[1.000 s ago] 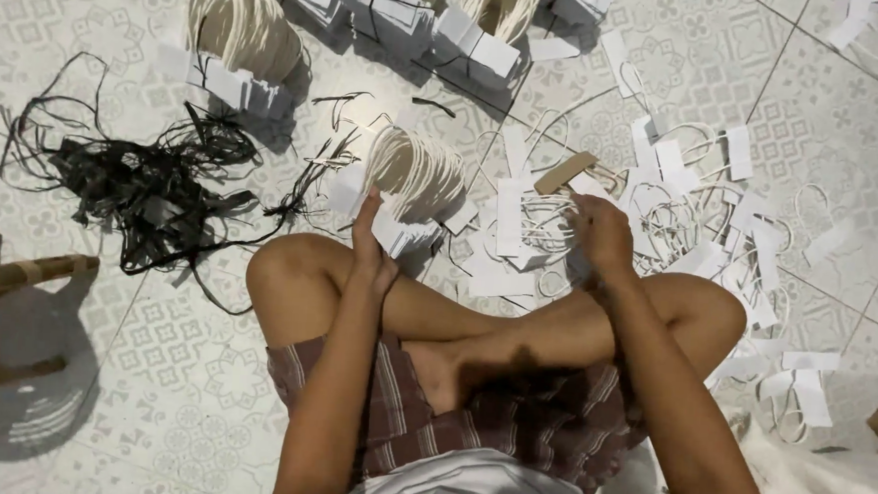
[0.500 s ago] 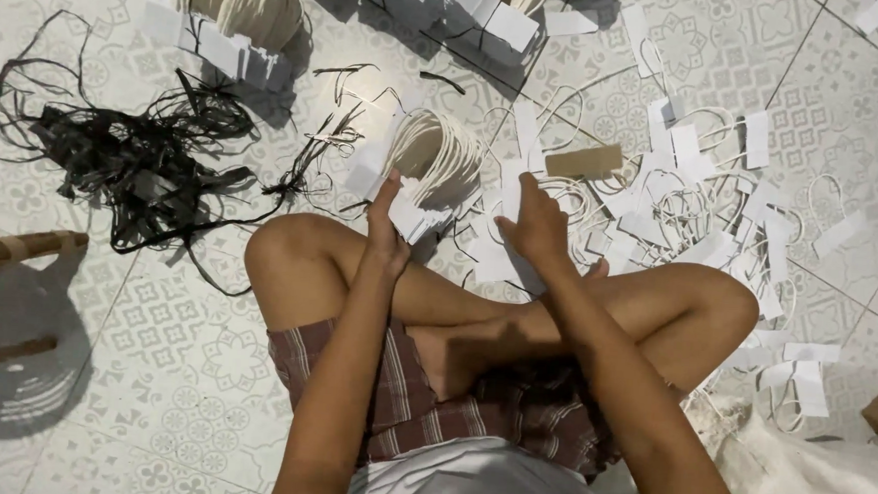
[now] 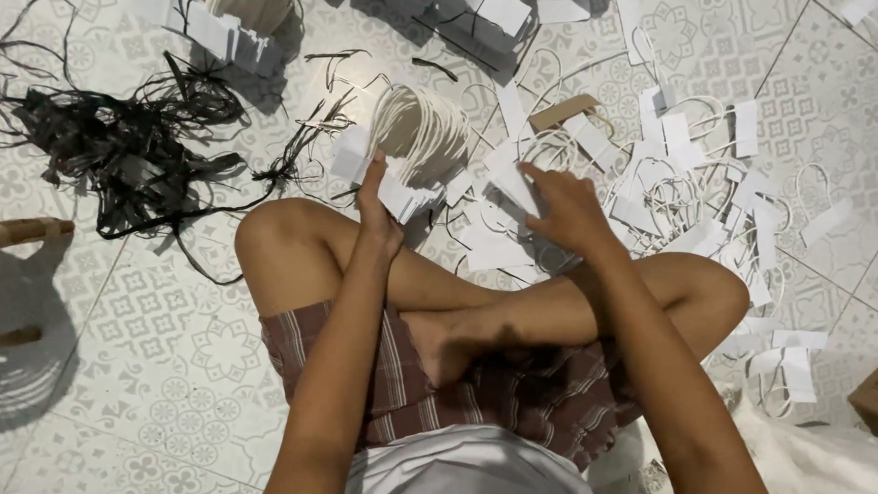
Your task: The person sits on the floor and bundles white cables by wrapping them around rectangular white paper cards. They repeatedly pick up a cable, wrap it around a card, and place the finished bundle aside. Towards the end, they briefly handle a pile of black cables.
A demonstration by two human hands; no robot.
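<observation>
Paper tabs with pale cord loops litter the patterned tile. Left hand (image 3: 379,206) pinches a fanned bundle (image 3: 417,141) of looped handles just past the knee. Right hand (image 3: 568,212), which lay further right a second ago, now presses curled fingers on one loose white tab (image 3: 515,184). One black strap tangle (image 3: 124,145) lies left.

We sit cross-legged on a patterned tile floor (image 3: 153,362), a home turned piecework spot: paper tabs with cord loops (image 3: 703,181) litter the tiles, bundles (image 3: 420,126) pile up, and black strapping (image 3: 114,150) tangles nearby.
</observation>
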